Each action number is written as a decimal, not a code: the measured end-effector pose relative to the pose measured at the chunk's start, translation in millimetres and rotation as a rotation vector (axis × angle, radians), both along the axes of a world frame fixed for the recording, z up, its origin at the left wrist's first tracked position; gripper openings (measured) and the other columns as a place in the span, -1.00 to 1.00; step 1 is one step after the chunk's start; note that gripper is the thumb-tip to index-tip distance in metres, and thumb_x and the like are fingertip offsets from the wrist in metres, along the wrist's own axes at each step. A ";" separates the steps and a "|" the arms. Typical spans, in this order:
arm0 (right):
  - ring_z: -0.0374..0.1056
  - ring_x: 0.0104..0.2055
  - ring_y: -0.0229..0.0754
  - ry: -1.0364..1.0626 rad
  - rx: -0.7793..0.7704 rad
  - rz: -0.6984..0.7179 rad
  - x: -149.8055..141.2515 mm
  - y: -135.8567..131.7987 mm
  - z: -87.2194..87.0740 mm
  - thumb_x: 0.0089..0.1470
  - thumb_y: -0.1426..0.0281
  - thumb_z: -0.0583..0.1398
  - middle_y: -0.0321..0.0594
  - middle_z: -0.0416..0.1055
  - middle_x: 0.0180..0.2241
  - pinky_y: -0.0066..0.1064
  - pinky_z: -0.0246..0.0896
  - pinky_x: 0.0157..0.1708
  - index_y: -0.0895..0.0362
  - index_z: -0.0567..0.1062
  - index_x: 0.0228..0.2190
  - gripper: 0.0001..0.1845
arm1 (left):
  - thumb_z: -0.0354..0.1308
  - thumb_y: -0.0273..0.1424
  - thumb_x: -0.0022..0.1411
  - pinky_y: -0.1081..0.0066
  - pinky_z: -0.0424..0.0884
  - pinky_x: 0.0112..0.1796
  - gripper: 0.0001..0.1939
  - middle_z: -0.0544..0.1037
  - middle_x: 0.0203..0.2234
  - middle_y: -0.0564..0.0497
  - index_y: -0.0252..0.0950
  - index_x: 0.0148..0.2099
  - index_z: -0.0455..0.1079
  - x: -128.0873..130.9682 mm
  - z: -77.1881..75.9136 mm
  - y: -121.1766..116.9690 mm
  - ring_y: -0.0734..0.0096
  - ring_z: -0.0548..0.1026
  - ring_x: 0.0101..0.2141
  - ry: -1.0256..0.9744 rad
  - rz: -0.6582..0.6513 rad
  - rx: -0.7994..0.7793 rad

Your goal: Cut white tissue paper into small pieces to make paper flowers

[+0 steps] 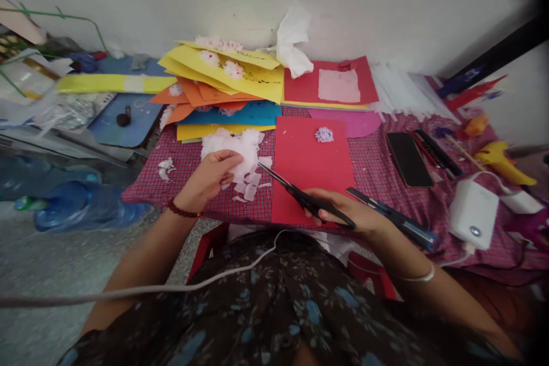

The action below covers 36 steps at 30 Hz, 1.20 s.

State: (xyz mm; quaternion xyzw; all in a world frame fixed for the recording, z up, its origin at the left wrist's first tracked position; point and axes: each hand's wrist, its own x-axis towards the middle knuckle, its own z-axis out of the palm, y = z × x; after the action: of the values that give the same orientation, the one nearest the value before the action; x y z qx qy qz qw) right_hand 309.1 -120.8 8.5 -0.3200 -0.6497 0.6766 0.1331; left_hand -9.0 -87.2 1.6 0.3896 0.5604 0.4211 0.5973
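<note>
- Right hand (pixel 349 211): closed round the handles of black-handled scissors (pixel 309 201); blades nearly together, tips pointing left, just beside the white paper.
- Left hand (pixel 209 178): thumb and fingers drawn narrow over the white paper; whether a piece is pinched cannot be told.
- White paper (pixel 253 142), thin, rumpled: a loose heap left of centre on the cloth-covered worktop (pixel 373 151), near the left hand.
- Paper scraps (pixel 250 190): small cut pieces, on the near side of the heap; some cutting is evidently done, the larger part of the heap apparently uncut.
- Crumpled bits (pixel 165 168): small cluster, well apart, to the left.
- Red sheet (pixel 309 163): one, flat, centre; a single purple-and-white fluffy flower (pixel 324 135) at its far right part, the rest of the visible surface undecorated. Judged an early stage for this sheet.
- Yellow sheets (pixel 261 81): stacked at the far side, above orange (pixel 189 97) and blue (pixel 235 114) ones; several bear pink-and-white fluffy flowers (pixel 234 69), seemingly further advanced.
- Pink paper square (pixel 338 85): on a second red sheet (pixel 300 87), far side, no flower seen on it.
</note>
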 end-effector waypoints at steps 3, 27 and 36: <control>0.25 -0.31 -0.23 -0.015 -0.060 -0.014 4.3 -5.1 -5.6 0.11 -0.13 0.23 -0.20 0.34 -0.25 -0.37 0.25 -0.28 0.20 0.40 0.02 -0.28 | 0.29 -0.28 0.06 0.44 0.06 -0.56 -0.83 0.38 -0.62 0.08 -0.27 -0.45 0.47 -8.2 1.1 2.7 0.53 0.22 -0.62 0.439 -0.268 0.100; 0.27 -0.43 -0.29 0.109 -0.207 -0.006 -14.5 -15.0 -15.5 0.14 -0.18 0.18 -0.28 0.34 -0.47 -0.45 0.14 -0.45 0.18 0.42 -0.29 -0.38 | 0.10 -0.30 0.33 0.35 0.40 -0.22 -0.79 0.68 -0.27 -0.11 -0.24 -0.19 0.54 -6.8 -47.7 -49.3 0.20 0.62 -0.26 1.198 -0.077 0.498; 0.28 -0.35 -0.26 0.064 -0.192 0.034 -25.7 -15.5 -10.0 0.10 -0.25 0.14 -0.24 0.34 -0.38 -0.47 0.15 -0.45 0.17 0.40 -0.19 -0.29 | 0.17 -0.30 0.26 0.41 0.36 -0.29 -0.85 0.60 -0.43 0.04 -0.24 -0.27 0.51 -11.5 -38.5 -45.8 0.34 0.52 -0.37 0.929 0.126 0.406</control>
State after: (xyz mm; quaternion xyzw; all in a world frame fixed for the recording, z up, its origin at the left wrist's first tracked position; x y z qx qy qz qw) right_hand 283.4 -136.3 -1.5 -0.2984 -0.5828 0.7477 0.1107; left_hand -20.6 -133.0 -36.9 0.6093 0.6961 0.3389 0.1712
